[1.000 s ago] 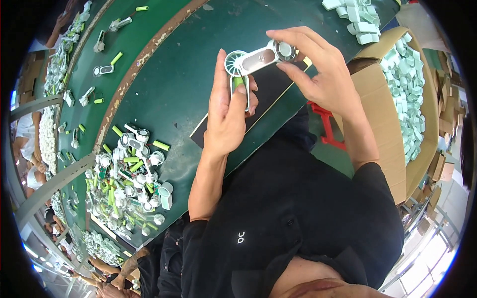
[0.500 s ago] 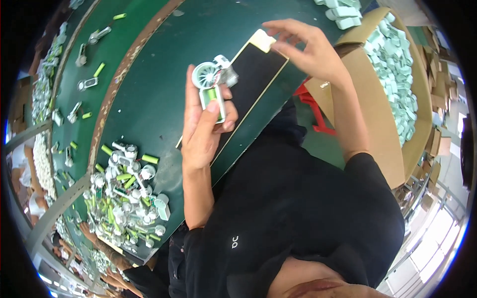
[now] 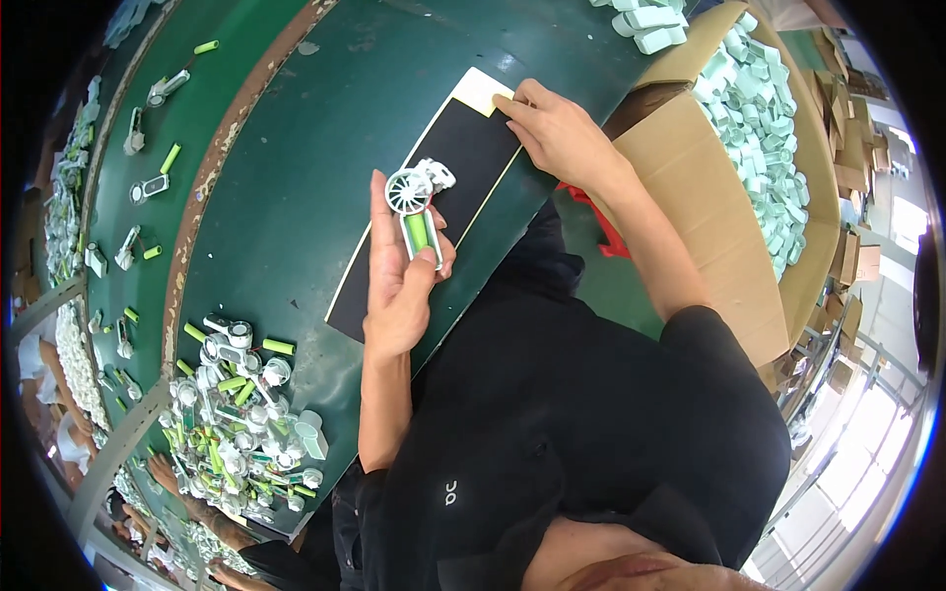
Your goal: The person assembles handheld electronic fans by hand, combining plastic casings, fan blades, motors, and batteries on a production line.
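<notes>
Green worktop (image 3: 286, 128) is seen, with white assemblies and green cells heaped in a pile (image 3: 236, 424) at its left. Next, a white fan unit (image 3: 408, 191) with a green cylinder (image 3: 418, 233) is held in the left hand (image 3: 397, 297), clamped by thumb and fingers, over a black strip (image 3: 463, 158). At the strip's far end, a yellow pad (image 3: 475, 91) is touched at its corner by the right hand (image 3: 567, 140); whether its fingertips are pinched together cannot be told. Rightmost, pale green parts (image 3: 754, 138) are contained in a cardboard box (image 3: 705, 217).

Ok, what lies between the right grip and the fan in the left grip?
In the head view, the black mat shows between the fan and the right grip, whose fingertips are at the pale yellow patch.
</notes>
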`<state>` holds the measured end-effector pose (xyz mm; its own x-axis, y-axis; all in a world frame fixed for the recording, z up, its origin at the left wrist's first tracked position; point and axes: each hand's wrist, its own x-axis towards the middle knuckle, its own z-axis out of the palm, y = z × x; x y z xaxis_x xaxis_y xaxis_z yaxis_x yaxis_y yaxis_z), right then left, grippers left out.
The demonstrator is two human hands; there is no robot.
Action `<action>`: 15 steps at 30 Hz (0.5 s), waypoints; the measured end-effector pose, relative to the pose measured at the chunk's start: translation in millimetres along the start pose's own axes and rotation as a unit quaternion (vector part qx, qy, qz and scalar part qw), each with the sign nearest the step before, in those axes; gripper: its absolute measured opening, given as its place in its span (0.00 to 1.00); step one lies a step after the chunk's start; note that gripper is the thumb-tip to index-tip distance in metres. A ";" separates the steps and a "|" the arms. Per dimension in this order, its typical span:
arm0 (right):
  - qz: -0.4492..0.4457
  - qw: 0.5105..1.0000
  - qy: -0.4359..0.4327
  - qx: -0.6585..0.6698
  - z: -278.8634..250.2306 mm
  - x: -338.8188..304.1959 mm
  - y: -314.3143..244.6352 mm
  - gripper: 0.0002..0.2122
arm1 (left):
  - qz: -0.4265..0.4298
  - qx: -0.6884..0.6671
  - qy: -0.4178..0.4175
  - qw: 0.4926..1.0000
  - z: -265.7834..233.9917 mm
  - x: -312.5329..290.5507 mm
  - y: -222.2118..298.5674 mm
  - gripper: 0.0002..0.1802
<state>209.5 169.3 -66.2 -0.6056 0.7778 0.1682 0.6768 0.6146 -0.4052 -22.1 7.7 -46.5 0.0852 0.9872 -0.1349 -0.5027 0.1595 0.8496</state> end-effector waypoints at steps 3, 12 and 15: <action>-0.019 1.000 0.017 -0.010 0.1 1.1 -0.3 0.16 | 0.027 0.084 0.063 0.994 2.5 4.5 -21.2 0.50; 0.021 0.998 0.020 0.059 -6.2 9.5 -1.7 0.08 | 0.060 0.073 0.071 0.993 -9.0 8.1 -37.0 0.52; 0.053 0.993 0.034 0.098 -3.9 9.2 -3.4 0.07 | 0.078 0.065 0.051 0.993 -12.5 6.4 -37.2 0.54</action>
<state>203.3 174.9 -59.8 -0.5015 0.8477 0.1731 0.6366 0.4970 -0.5897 -13.6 8.2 -85.4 -0.0763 0.9962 -0.0416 -0.3862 0.0090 0.9224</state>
